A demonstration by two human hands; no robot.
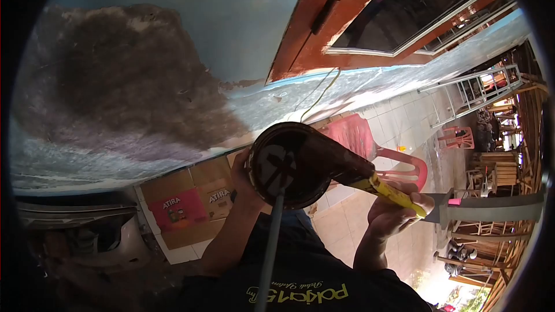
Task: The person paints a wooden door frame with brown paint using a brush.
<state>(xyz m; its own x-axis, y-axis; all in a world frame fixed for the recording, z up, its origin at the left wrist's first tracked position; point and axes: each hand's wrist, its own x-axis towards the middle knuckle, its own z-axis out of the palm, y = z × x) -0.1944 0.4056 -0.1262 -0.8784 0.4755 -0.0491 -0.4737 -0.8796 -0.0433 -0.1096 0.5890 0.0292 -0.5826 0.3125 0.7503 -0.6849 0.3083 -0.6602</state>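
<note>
My left hand (245, 182) grips the side of a dark round tin (265, 138), held up in front of my chest. Its inside is dark brown with a lighter patch near the left. Across the tin's right side lies a paintbrush (399, 195) with a yellow, brown-stained handle. My right hand (393, 211) is closed around that handle. The brush's bristles blend into the dark tin, so I cannot make out their end. A thin grey rod or cable (270, 254) runs from below up to the tin.
A blue wall with a large grey patch (133, 75) rises ahead, beside a red-brown door frame (312, 29). Flattened cardboard (202, 196) lies on the tiles. A pink plastic chair (350, 136) stands behind the tin. A white metal frame (474, 98) and wooden furniture (500, 167) are at right.
</note>
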